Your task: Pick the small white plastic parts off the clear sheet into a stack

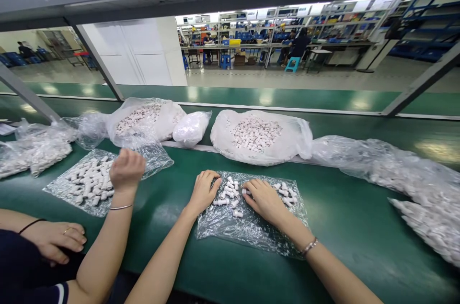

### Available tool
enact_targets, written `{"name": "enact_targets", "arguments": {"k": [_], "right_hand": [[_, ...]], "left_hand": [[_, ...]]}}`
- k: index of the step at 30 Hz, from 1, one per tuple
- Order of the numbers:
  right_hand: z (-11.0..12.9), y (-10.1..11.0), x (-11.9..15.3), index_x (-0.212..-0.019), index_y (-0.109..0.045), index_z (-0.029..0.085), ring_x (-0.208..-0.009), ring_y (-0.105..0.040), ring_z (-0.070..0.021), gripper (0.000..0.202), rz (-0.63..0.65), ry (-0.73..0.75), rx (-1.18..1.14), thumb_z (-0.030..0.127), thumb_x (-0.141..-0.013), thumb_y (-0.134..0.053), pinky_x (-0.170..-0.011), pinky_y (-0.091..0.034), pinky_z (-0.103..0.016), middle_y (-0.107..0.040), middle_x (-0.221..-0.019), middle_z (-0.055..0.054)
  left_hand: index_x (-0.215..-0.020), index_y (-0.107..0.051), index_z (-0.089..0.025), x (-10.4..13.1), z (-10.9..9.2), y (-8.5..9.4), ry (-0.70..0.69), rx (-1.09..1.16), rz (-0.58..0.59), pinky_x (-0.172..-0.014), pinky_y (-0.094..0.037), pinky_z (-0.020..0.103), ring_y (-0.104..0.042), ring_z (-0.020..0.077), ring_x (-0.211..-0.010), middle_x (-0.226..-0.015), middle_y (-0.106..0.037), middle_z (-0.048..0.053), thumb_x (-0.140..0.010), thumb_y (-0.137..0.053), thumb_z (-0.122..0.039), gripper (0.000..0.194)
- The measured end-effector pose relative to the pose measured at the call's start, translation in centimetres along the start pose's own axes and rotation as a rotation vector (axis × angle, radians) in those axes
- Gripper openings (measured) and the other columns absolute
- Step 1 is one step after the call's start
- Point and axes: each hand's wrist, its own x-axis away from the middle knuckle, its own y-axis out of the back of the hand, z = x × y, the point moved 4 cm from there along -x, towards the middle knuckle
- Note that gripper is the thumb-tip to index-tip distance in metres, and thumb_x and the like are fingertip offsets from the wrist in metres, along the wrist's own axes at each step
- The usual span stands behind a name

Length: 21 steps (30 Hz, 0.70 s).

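The left hand [203, 191] rests palm-down on the near-left part of a crinkled clear plastic sheet [251, 227] spread on the green conveyor table [359, 227]. Its fingers are curled together over the edge of a cluster of small white plastic cylindrical parts [230, 194]; whether they pinch one cannot be told. The right hand [264, 198] lies palm-down just beside the same cluster, fingertips touching the parts, fingers loosely bent; a pinch cannot be confirmed. More white parts lie on the sheet beyond the right hand.

At left, a co-worker's hand [126, 170] hovers over a second clear sheet carrying a larger pile of white parts [89, 182]. Behind the sheets stands an open white plastic bag filled with parts [257, 134]. A long clear bag of parts [413, 184] lies at right.
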Motion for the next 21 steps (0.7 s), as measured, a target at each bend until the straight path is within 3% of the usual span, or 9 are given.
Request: {"name": "enact_targets", "arguments": {"k": [6, 11, 14, 17, 21], "right_hand": [[-0.8, 2.1, 2.0, -0.101, -0.057, 0.017, -0.089, -0.058, -0.0278, 0.008, -0.025, -0.056, 0.003, 0.016, -0.094, -0.054, -0.075, -0.048, -0.040, -0.062, -0.097, -0.010], [3.9, 1.3, 1.6, -0.107, -0.055, 0.019, -0.095, -0.057, -0.0238, 0.012, 0.013, 0.097, -0.168, 0.019, -0.096, -0.056, -0.080, -0.050, -0.037, -0.061, -0.109, -0.008], [5.6, 0.2, 1.3, -0.106, -0.055, 0.019, -0.093, -0.057, -0.0245, 0.012, 0.053, 0.178, -0.121, 0.019, -0.094, -0.057, -0.079, -0.051, -0.038, -0.061, -0.110, -0.009], [5.0, 0.1, 1.7, -0.097, -0.056, 0.020, -0.086, -0.058, -0.0244, 0.003, 0.094, 0.193, -0.033, 0.019, -0.093, -0.057, -0.074, -0.051, -0.038, -0.061, -0.099, -0.009], [3.0, 1.6, 2.0, -0.089, -0.055, 0.022, -0.079, -0.056, -0.0229, 0.005, 0.076, 0.151, -0.043, 0.023, -0.094, -0.057, -0.066, -0.050, -0.036, -0.060, -0.091, -0.006]], "left_hand": [[-0.098, -0.062, -0.036, 0.9, -1.9, -2.9, -0.018, -0.037, 0.043, -0.092, -0.047, 0.047, -0.058, 0.0291, -0.110, -0.101, -0.066, 0.003, -0.093, -0.048, -0.046, 0.017], [-0.098, -0.061, -0.036, 0.9, -2.5, -3.1, -0.023, -0.072, 0.060, -0.094, -0.045, 0.046, -0.058, 0.0275, -0.107, -0.103, -0.066, 0.003, -0.094, -0.047, -0.046, 0.017], [-0.098, -0.061, -0.036, 1.0, -2.5, -3.0, -0.021, -0.088, 0.062, -0.093, -0.046, 0.047, -0.058, 0.0287, -0.107, -0.103, -0.067, 0.004, -0.094, -0.048, -0.045, 0.017], [-0.099, -0.062, -0.037, 1.0, -2.5, -2.9, -0.024, -0.094, 0.064, -0.093, -0.046, 0.048, -0.058, 0.0301, -0.107, -0.102, -0.067, 0.005, -0.094, -0.049, -0.045, 0.017], [-0.100, -0.063, -0.038, 0.9, -2.5, -3.0, -0.032, -0.101, 0.062, -0.092, -0.046, 0.049, -0.058, 0.0303, -0.107, -0.102, -0.066, 0.005, -0.094, -0.048, -0.045, 0.017]]}}
